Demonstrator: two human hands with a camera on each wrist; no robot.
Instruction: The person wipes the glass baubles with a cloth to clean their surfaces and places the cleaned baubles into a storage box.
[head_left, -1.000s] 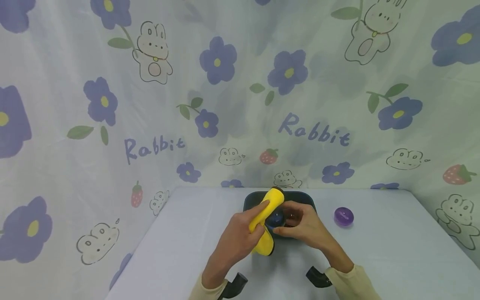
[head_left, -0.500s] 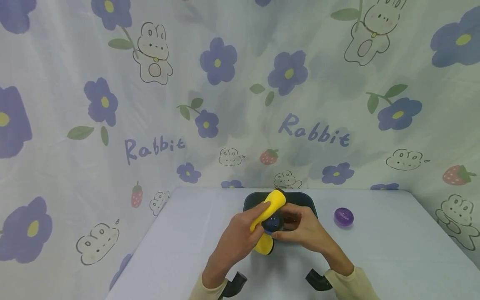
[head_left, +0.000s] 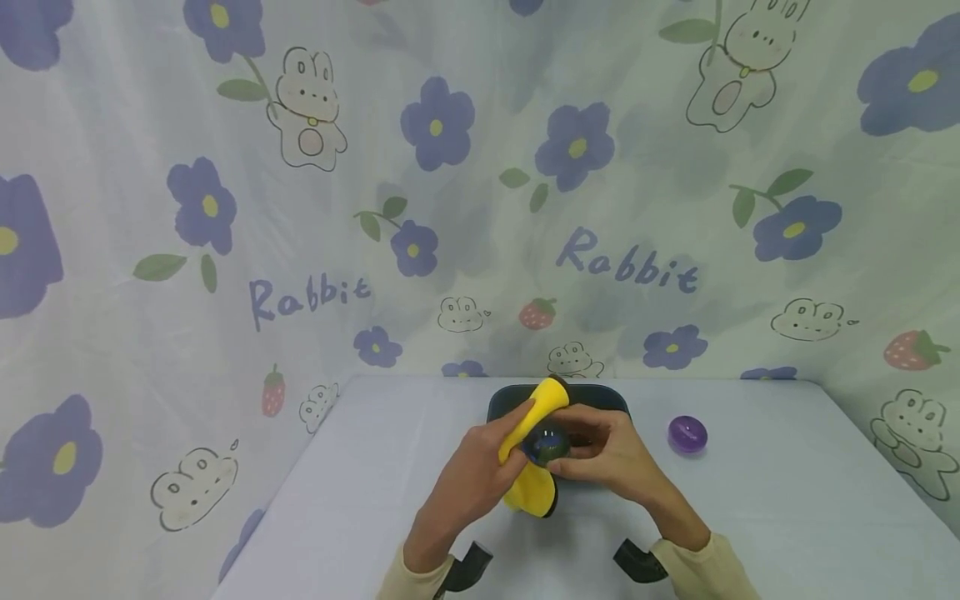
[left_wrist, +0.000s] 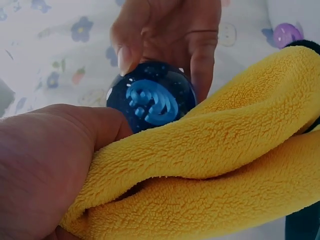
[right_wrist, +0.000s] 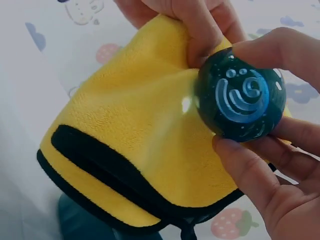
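My left hand (head_left: pixel 474 471) grips a folded yellow cloth (head_left: pixel 532 492) with dark trim, its fleecy surface filling the lower half of the left wrist view. A glossy, see-through, dark blue-green ball (head_left: pixel 551 443) with a pale blue swirl inside is held by my right hand (head_left: pixel 617 450). The thumb and fingers of that hand pinch the ball's sides, as the right wrist view shows. The cloth lies behind and against the ball (right_wrist: pixel 242 95), and the left thumb reaches close to it. Part of the left fingers is hidden under the cloth.
Behind the hands, a dark open bin (head_left: pixel 510 392) stands on the white table (head_left: pixel 390 467); its contents are mostly hidden. A purple ball (head_left: pixel 687 434) sits to its right. A curtain (head_left: pixel 480 192) with flowers and rabbits hangs at the back.
The ball has dipped, then turned and risen slightly between my hands. The cloth's lower end has swung a little to the right. The purple ball and the bin stay put.
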